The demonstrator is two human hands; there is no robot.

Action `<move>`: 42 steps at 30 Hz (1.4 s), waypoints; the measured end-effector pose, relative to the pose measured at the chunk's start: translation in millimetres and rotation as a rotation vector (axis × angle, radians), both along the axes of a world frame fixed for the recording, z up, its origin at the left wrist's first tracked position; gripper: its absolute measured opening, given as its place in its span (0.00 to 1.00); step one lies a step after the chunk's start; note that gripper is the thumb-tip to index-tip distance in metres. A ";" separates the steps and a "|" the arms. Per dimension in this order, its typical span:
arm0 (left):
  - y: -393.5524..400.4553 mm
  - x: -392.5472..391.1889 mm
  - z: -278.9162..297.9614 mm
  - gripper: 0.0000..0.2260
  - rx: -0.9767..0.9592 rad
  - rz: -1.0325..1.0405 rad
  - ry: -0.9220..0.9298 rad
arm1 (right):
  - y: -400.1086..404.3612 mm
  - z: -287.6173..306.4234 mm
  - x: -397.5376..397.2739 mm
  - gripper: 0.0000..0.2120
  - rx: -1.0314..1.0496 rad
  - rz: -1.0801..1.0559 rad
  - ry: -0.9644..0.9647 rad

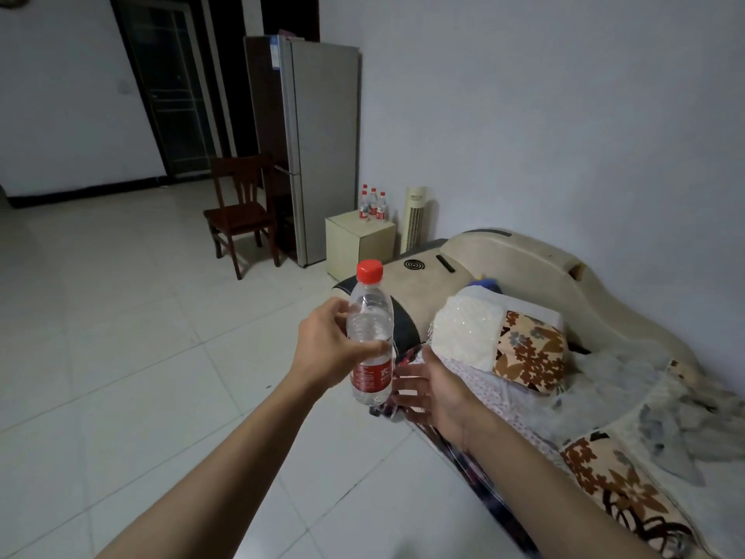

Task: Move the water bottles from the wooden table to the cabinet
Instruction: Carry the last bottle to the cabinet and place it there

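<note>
My left hand (328,344) grips a clear water bottle (371,316) with a red cap and red label, held upright in mid-air above the floor. Just to its right, my right hand (431,391) is spread with straight fingers near the bottle's lower part, holding nothing. Far ahead, a small cream cabinet (358,244) stands beside the fridge. Several red-capped water bottles (373,203) stand on its top. The wooden table is out of view.
A grey fridge (322,147) and a wooden chair (242,215) stand left of the cabinet. A white tower fan (415,217) is to its right. A cream sofa (524,276) with patterned cushions and cloths fills the right side. White tiled floor (141,336) stretches ahead.
</note>
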State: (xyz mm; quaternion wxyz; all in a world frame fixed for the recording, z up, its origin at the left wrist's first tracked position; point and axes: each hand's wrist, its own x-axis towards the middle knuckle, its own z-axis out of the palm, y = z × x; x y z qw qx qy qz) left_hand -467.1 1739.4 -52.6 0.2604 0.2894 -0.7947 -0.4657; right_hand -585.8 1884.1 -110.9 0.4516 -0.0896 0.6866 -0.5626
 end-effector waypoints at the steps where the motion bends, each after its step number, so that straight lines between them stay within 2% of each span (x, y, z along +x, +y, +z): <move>1: -9.1 -11.3 -0.4 0.27 -0.005 0.002 -0.003 | -10.8 -1.0 -10.8 0.30 -0.008 -0.003 -0.007; 7: -66.8 -89.2 4.5 0.26 -0.059 0.027 -0.043 | -81.5 -0.8 -91.1 0.30 -0.021 0.037 0.020; 17: -176.3 -171.6 13.9 0.25 0.012 0.078 -0.023 | -194.9 2.6 -187.4 0.30 -0.004 0.058 0.007; 25: -300.5 -207.7 1.3 0.25 0.019 0.062 0.011 | -315.3 -1.7 -223.2 0.30 0.013 0.046 0.038; 32: -418.8 -228.5 12.3 0.28 0.005 0.024 0.046 | -429.4 14.3 -238.1 0.30 0.003 0.036 0.078; 42: -552.9 -278.2 -1.0 0.30 0.048 0.031 0.048 | -558.1 6.9 -290.2 0.30 0.007 0.052 0.035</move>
